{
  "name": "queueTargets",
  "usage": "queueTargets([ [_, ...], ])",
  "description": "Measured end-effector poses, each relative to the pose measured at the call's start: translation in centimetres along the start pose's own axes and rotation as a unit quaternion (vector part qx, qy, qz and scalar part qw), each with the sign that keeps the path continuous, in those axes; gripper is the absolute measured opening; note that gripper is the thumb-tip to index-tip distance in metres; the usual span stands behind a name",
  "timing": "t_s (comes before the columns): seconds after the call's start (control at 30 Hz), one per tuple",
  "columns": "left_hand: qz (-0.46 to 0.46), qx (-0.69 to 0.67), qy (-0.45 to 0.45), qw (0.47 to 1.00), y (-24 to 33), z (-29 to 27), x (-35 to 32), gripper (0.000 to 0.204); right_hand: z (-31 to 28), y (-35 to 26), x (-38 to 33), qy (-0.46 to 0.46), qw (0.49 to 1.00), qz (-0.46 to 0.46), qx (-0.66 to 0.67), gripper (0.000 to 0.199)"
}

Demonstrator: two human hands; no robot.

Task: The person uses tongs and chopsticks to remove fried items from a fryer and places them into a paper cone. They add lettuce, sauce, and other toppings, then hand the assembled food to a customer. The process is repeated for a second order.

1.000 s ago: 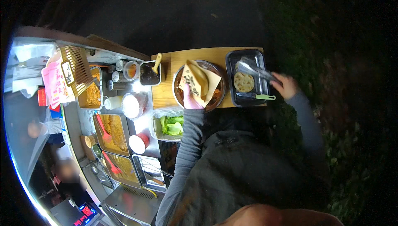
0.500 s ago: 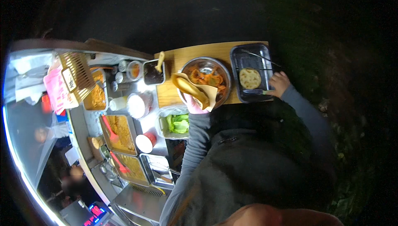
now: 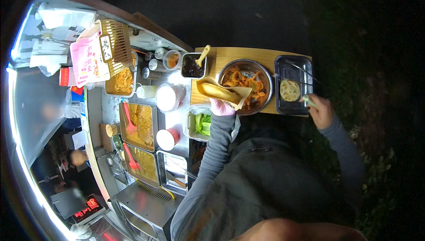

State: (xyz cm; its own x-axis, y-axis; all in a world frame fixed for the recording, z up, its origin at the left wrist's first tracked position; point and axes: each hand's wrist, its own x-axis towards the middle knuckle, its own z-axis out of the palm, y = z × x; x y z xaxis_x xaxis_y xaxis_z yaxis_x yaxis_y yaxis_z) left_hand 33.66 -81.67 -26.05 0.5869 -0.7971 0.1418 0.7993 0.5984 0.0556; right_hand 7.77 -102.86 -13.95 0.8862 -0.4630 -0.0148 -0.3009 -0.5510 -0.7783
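My left hand (image 3: 222, 107), in a pink glove, grips a folded flatbread (image 3: 218, 92) partly wrapped in brown paper (image 3: 242, 96). It is held over the left edge of a steel bowl (image 3: 269, 76) of orange-red sauced food pieces (image 3: 239, 78). My right hand (image 3: 322, 111) is at the near right corner of a dark rectangular tray (image 3: 280, 106), its fingers closed round the pale green handle of a knife (image 3: 310, 102); I cannot make out the blade. A round browned flatbread (image 3: 289, 90) lies in that tray, with thin metal tongs (image 3: 304, 73) across its right side.
Left of the wooden board (image 3: 228, 53) stand a dark sauce container (image 3: 190, 69) with a wooden-handled tool and a bin of lettuce (image 3: 203, 124). Further left are filling trays (image 3: 144, 123) with red spatulas, lidded tubs and a slatted basket (image 3: 116, 46). A person (image 3: 73, 110) is beyond the counter.
My right hand has lifted the knife out of the tray and drawn back toward me. My left hand still holds the flatbread by the bowl. The whole view has shifted.
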Motion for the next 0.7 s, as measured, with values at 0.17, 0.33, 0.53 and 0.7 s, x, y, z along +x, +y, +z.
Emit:
queueTargets([
  [0.17, 0.02, 0.06, -0.032, 0.997, 0.6, 1.7, 0.0, 0.025, -0.5, -10.6, 3.9, -0.08, 0.992, -0.096, -0.014, 0.026],
  [0.33, 0.031, -0.141, -0.112, 0.983, 0.7, 3.2, 0.0, 0.043, 0.0, -13.1, 4.9, -0.124, 0.984, -0.122, -0.029, 0.023],
  [0.53, 0.003, -0.078, -0.12, 0.99, 3.3, 2.8, -1.2, 0.044, 0.6, -13.9, 4.6, -0.131, 0.981, -0.134, -0.046, 0.022],
  [0.7, -0.025, -0.023, -0.128, 0.991, 4.9, 1.8, -1.7, 0.042, 0.7, -14.7, 4.7, -0.117, 0.981, -0.138, -0.064, 0.023],
])
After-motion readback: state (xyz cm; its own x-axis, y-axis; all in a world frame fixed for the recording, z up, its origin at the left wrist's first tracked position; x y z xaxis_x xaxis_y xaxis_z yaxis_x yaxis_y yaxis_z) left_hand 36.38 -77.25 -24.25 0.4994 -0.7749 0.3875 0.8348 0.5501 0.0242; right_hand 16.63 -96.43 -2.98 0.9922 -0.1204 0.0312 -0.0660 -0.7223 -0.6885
